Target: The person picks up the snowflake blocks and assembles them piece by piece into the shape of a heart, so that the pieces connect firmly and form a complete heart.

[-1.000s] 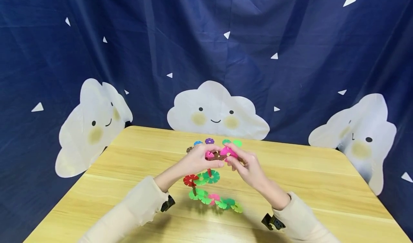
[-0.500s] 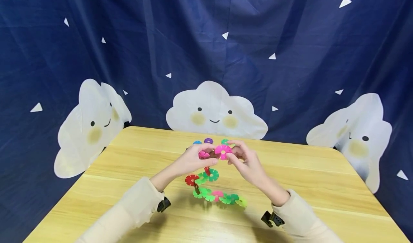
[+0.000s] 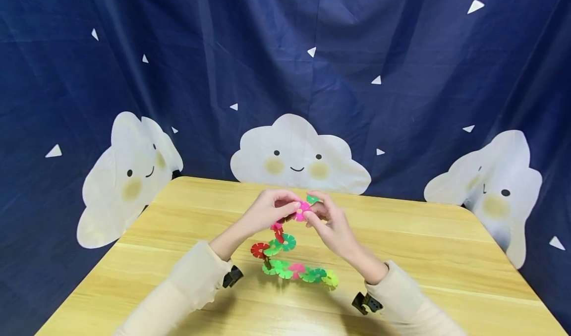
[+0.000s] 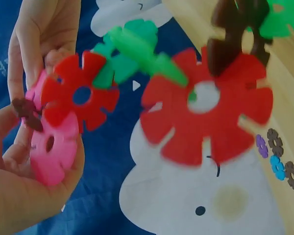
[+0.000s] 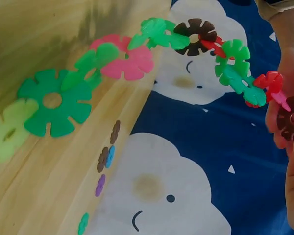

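Observation:
A pink slotted snowflake disc (image 3: 302,210) is pinched between the fingertips of my left hand (image 3: 267,212) and my right hand (image 3: 332,224). It meets a brown disc (image 4: 27,113) at the upper end of a linked chain, held above the table. Lower down come another pink disc (image 4: 54,147), a red disc (image 4: 81,93) and a green disc (image 3: 288,242). A larger red disc (image 3: 259,250) marks the bend. From there the chain runs right through green and pink discs to a yellow-green disc (image 3: 330,278). The fingers partly hide the joint between pink and brown.
Loose discs lie near the table's far edge: a green one (image 3: 312,199) behind my right hand, plus purple (image 5: 100,185), blue (image 5: 110,156) and brown ones (image 5: 115,131). A dark blue curtain (image 3: 285,53) with white clouds hangs behind the wooden table (image 3: 424,256).
My right hand has shifted left with the pink disc. The left fingers have moved from further back on the chain to this disc. The chain's lower end has swayed slightly.

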### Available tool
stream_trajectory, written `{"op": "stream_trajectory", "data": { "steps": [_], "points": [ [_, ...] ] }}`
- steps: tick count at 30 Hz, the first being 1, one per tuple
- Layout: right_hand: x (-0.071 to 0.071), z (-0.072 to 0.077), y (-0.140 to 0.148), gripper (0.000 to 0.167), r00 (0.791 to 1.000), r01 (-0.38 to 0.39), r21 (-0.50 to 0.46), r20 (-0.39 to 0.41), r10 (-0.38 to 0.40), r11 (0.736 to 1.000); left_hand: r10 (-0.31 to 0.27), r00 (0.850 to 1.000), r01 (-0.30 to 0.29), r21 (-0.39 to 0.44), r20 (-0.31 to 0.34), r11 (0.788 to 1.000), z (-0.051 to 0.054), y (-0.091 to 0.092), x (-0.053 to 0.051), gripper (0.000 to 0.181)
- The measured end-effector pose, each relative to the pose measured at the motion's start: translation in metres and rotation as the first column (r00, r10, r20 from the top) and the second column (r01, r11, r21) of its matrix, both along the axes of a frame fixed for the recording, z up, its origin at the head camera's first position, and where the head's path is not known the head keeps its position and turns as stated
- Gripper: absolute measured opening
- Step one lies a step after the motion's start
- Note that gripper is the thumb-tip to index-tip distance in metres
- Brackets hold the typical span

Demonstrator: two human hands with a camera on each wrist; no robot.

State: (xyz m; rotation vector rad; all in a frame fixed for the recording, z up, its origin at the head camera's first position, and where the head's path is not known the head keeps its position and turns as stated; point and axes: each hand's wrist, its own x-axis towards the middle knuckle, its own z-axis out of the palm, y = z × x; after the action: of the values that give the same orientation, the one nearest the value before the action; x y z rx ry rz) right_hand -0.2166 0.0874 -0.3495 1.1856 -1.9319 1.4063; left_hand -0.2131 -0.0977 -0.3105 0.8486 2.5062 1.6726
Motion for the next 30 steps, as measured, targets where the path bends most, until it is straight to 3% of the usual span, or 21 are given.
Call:
{"op": "stream_trajectory", "data": {
  "steps": [7,11,15,19,21,24,26,30],
  "points": [
    [-0.002,0.003,-0.006,0.043,0.997,0.039,-0.008,0.061,-0.038,0.999,0.016,0.999,-0.016,0.003,-0.037,1.000,-0.004,0.004,-0.004,0.014],
    [-0.005,0.001,-0.008,0.041,0.987,0.045,-0.001,0.152,-0.045,0.999,0.043,0.999,-0.043,0.024,0.000,0.999,-0.011,0.001,-0.007,0.014],
    [-0.013,-0.005,-0.008,0.033,0.962,0.049,-0.041,0.270,-0.036,0.998,0.068,0.997,-0.070,0.047,0.045,0.996,-0.016,-0.003,-0.007,0.012],
    [-0.028,-0.016,-0.008,0.027,0.918,0.074,-0.050,0.394,-0.049,0.996,0.073,0.996,-0.075,0.039,0.050,0.996,-0.019,-0.011,-0.008,0.011],
    [-0.037,-0.024,-0.009,0.028,0.891,0.071,0.004,0.450,-0.066,0.997,0.073,0.996,-0.074,0.032,0.052,0.997,-0.019,-0.016,-0.008,0.011],
    [-0.052,-0.038,-0.013,0.034,0.858,0.025,0.160,0.502,-0.103,0.987,0.078,0.994,-0.081,0.034,0.073,0.996,-0.019,-0.024,-0.007,0.011],
    [-0.063,-0.049,-0.017,0.040,0.848,-0.034,0.268,0.517,-0.114,0.963,0.082,0.993,-0.085,0.039,0.088,0.996,-0.019,-0.028,-0.007,0.012],
    [-0.080,-0.069,-0.025,0.049,0.835,-0.123,0.439,0.531,-0.146,0.890,0.073,0.992,-0.077,0.037,0.101,0.996,-0.020,-0.033,-0.005,0.013]
  ]
}}
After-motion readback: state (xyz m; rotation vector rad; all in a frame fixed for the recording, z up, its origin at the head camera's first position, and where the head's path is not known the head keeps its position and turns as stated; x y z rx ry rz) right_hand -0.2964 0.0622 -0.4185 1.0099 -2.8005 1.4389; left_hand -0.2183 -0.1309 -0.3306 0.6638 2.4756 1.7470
